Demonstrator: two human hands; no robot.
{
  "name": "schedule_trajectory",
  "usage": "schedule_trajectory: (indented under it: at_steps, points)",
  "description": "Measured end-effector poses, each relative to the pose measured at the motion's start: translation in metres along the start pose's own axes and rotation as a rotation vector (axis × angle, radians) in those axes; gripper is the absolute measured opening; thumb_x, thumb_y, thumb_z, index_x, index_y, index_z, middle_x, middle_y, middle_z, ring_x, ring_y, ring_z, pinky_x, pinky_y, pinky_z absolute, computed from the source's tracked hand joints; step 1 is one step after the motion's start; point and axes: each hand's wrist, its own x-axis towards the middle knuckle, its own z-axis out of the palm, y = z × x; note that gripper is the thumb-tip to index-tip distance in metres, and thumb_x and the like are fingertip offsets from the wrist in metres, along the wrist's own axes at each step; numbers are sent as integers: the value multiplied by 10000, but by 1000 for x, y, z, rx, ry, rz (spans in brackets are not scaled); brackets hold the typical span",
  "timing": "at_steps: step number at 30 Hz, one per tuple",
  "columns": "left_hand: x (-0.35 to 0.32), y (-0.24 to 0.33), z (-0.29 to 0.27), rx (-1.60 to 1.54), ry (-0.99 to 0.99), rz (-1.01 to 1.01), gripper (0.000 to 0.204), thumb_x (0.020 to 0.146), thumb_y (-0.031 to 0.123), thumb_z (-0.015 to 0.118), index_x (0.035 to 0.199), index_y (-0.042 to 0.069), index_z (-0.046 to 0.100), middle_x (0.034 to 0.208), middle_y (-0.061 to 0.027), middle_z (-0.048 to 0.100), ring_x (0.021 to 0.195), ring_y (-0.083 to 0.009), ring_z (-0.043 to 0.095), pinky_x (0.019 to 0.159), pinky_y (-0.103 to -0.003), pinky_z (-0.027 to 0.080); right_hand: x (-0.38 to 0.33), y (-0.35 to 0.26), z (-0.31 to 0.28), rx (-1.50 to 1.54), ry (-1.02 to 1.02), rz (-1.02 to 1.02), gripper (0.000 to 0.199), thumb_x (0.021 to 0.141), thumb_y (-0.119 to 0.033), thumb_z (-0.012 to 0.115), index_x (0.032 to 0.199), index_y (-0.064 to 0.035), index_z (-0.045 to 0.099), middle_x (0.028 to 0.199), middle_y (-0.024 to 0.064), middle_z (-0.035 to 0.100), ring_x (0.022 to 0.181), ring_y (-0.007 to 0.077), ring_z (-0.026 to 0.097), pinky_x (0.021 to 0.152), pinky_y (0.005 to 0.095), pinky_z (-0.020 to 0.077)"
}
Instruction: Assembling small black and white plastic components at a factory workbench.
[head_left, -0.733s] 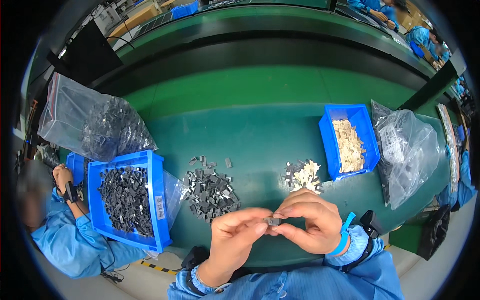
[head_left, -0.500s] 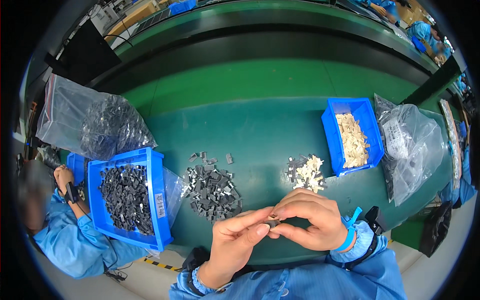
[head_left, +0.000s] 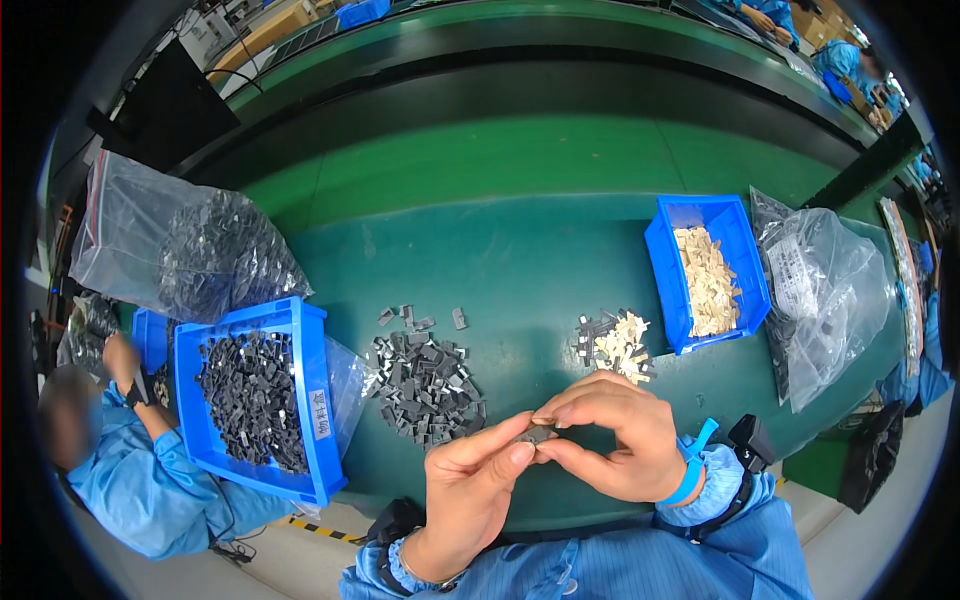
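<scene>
Left hand: pinches a small grey part (head_left: 538, 436) between thumb and forefinger; this left hand (head_left: 475, 490) is bare.
Right hand: its thumb and forefinger close on the part's other side; this right hand (head_left: 625, 440) wears a blue band at the wrist.
Hands together: they meet at the part, fingertips nearly touching, held over the near edge of the table (head_left: 480, 270).
Just changed: the part's flat grey face showed plainly between the fingertips a moment ago; now it is tilted, darker and more covered by the fingers.
What that means: the part seems to be still under handling, not set down; whether a beige piece is in it cannot be told.
Dark pile: loose dark pieces (head_left: 425, 390), beyond and left of the left hand.
Mixed pile: beige and dark pieces (head_left: 622, 345), just beyond the right hand.
Blue bins: a left bin (head_left: 330, 460) of dark pieces, left of the left hand; a right bin (head_left: 710, 213) of beige pieces, beyond the right hand.
</scene>
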Motion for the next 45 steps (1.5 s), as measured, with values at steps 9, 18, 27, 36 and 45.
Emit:
schedule_trajectory:
  at_steps: [9,18,27,36,45]
  points:
    - [3,-3,-3,382,26,256,258,768,-100,583,1020,-46,596,990,-183,598,837,-209,618,753,-280,519,-9,3,7,778,70,510,89,795,46,574,877,41,540,986,141,564,834,158,578,751,285,482]
    - [3,-5,-3,487,32,281,260,765,-93,592,1019,-38,601,985,-177,601,820,-192,617,724,-264,521,-10,8,7,694,37,532,66,783,55,577,842,36,553,958,120,568,819,132,573,724,246,478]
    - [3,-4,-2,495,35,283,249,767,-88,594,1012,-42,604,974,-171,606,813,-178,616,721,-252,514,-10,11,8,632,27,508,53,761,48,604,799,32,572,941,112,575,849,128,559,735,244,465]
    - [2,-6,-2,504,47,299,238,762,-84,604,996,-44,610,972,-168,608,813,-172,617,705,-237,515,-11,10,10,581,55,515,73,739,42,626,771,11,567,909,99,589,850,132,565,742,250,457]
    - [2,-8,-1,525,39,334,239,761,-85,606,996,-45,611,964,-168,613,812,-158,612,686,-223,507,-11,9,12,509,102,514,111,695,30,651,730,-15,556,856,86,604,800,145,588,700,258,466]
